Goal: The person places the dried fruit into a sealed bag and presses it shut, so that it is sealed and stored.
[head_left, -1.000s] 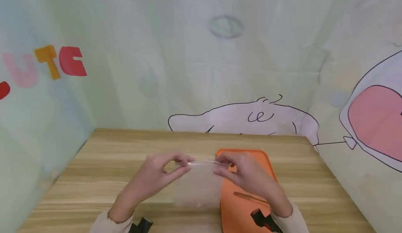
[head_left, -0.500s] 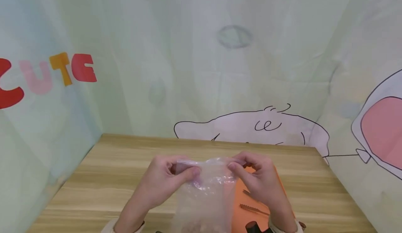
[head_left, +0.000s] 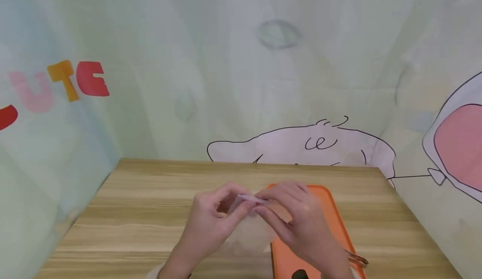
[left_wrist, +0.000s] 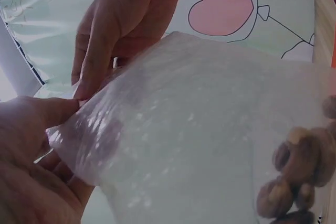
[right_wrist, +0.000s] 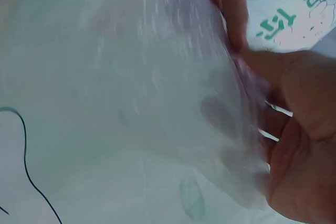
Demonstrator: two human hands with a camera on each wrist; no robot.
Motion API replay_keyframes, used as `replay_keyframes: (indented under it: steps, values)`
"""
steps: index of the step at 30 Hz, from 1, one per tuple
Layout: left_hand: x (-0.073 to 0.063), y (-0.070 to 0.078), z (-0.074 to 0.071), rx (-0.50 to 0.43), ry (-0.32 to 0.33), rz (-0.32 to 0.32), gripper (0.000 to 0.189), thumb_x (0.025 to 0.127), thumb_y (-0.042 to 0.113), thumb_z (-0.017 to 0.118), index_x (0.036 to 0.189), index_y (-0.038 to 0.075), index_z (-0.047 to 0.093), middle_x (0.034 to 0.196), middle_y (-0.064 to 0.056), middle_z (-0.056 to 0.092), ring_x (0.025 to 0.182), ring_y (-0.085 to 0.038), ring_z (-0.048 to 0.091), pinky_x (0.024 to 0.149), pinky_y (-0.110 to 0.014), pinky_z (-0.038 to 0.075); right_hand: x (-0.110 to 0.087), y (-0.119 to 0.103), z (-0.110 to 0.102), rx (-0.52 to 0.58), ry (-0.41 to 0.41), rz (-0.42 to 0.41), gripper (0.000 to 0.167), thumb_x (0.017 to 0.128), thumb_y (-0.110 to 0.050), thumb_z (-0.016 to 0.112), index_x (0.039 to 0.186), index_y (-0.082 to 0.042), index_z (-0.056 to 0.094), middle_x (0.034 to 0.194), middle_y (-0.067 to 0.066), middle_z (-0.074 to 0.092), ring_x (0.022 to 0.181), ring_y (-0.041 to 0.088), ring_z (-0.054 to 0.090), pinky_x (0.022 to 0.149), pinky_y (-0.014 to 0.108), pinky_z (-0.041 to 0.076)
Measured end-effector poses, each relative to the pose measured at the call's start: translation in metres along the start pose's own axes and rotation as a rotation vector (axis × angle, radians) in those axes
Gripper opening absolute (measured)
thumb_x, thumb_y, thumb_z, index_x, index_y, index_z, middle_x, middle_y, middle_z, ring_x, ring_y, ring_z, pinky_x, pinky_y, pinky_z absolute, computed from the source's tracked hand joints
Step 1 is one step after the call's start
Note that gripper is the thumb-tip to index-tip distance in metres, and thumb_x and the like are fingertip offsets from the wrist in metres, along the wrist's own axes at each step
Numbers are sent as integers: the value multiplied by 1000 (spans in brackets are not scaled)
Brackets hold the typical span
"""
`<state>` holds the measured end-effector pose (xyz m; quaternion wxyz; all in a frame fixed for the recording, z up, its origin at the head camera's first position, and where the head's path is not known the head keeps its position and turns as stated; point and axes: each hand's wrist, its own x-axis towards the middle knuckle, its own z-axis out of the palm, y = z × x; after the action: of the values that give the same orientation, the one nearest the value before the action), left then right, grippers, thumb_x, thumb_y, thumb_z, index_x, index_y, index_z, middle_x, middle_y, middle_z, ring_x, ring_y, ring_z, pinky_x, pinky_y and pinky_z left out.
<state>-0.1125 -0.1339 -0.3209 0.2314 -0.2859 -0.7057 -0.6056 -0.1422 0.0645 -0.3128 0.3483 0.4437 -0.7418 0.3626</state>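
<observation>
In the head view, both hands come together over the table at the top edge of a clear plastic bag [head_left: 252, 233]. My left hand [head_left: 214, 220] pinches the bag's mouth between thumb and fingers. Close beside it, my right hand [head_left: 297, 220] grips the same edge, thumb below and fingers above. The left wrist view has the bag [left_wrist: 194, 129] hanging wide below the gathered mouth, with several brown roundish nut-like pieces [left_wrist: 299, 166] at its bottom. In the right wrist view the right fingertips [right_wrist: 220, 116] show through the plastic.
An orange tray [head_left: 335, 216] lies on the wood-grain table [head_left: 150, 195], under and behind my right hand. The bent end of brown tongs [head_left: 357, 259] sticks out past the tray's right edge, the rest hidden by the forearm. A printed curtain [head_left: 226, 61] hangs behind the table.
The hands were apart, stretching the bag's top edge between them, and tilted its front upward half a second ago. Now they have drawn together at the mouth.
</observation>
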Motion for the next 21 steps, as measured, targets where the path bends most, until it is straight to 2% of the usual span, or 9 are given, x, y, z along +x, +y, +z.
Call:
replay_keyframes:
  steps: [4, 8, 14, 17, 21]
  values:
    - [-1, 0, 6, -13, 52, 65, 13, 92, -3, 69, 98, 7, 66, 83, -5, 70, 68, -15, 70, 57, -28, 57, 2, -4, 2, 20, -32, 32, 19, 100, -31, 61, 97, -14, 68, 87, -8, 71, 75, 5, 65, 79, 30, 45]
    - [-1, 2, 7, -46, 84, 80, 9, 92, -6, 67, 96, 2, 66, 81, -9, 70, 67, -16, 70, 57, -28, 57, 0, -4, -2, 67, -69, 72, 17, 100, -31, 63, 97, -15, 68, 85, -10, 70, 71, 1, 62, 74, 25, 42]
    - [-1, 0, 10, 5, 36, 143, 1, 96, -1, 65, 95, -2, 65, 80, -9, 71, 65, -14, 69, 55, -25, 56, 0, -5, 0, 207, -104, 114, 3, 97, -17, 68, 96, -15, 65, 81, -11, 65, 69, 0, 57, 62, 15, 47]
    - [-1, -1, 11, 47, 17, 183, 2, 96, 0, 65, 95, -2, 64, 81, -9, 71, 64, -13, 69, 56, -22, 55, 1, -4, 2, 285, -107, 121, 13, 93, -5, 71, 96, -16, 64, 79, -9, 62, 67, 2, 51, 57, 15, 44]
    - [-1, 0, 11, 93, 21, 217, 2, 95, -1, 66, 95, -1, 64, 81, -7, 71, 64, -12, 68, 59, -21, 55, 2, -3, 2, 340, -129, 150, 19, 91, 1, 70, 96, -16, 63, 79, -9, 60, 67, 3, 50, 55, 17, 42]
